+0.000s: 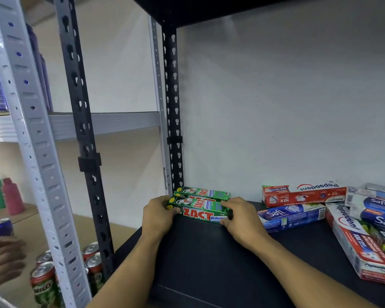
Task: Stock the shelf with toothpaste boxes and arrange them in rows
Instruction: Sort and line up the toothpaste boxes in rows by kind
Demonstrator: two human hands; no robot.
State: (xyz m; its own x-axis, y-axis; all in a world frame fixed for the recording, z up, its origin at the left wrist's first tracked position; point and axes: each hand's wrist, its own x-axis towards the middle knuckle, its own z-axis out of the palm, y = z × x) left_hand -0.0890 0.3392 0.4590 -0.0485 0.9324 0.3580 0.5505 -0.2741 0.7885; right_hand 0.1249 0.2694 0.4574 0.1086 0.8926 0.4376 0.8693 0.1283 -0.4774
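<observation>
Black shelf (209, 252), far left: my left hand (159, 215) and right hand (238, 215) grip the green Zact boxes (198, 215) by their ends, which I judge light, stiff card, easily dented.

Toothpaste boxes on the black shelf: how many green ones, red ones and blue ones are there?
green Zact boxes: 3
red Pepsodent boxes: 2
blue Safi boxes: 3 that I can read; the pile at the right edge may hide more
Total: 8 clearly seen
</observation>
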